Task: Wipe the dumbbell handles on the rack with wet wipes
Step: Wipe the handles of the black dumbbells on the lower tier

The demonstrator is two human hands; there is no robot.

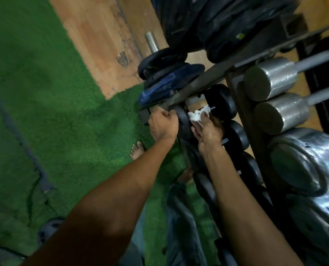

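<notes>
A small black dumbbell lies at the far end of the lower rack row. My right hand holds a crumpled white wet wipe against its handle, which is mostly hidden under the wipe. My left hand grips the near black end plate of that dumbbell, fingers curled over its edge. More black dumbbells line the same row toward me.
Large silver dumbbells fill the upper row of the dark rack at right. Black and blue weight plates are stacked beyond it on a wooden floor. Green turf covers the left, with my bare foot on it.
</notes>
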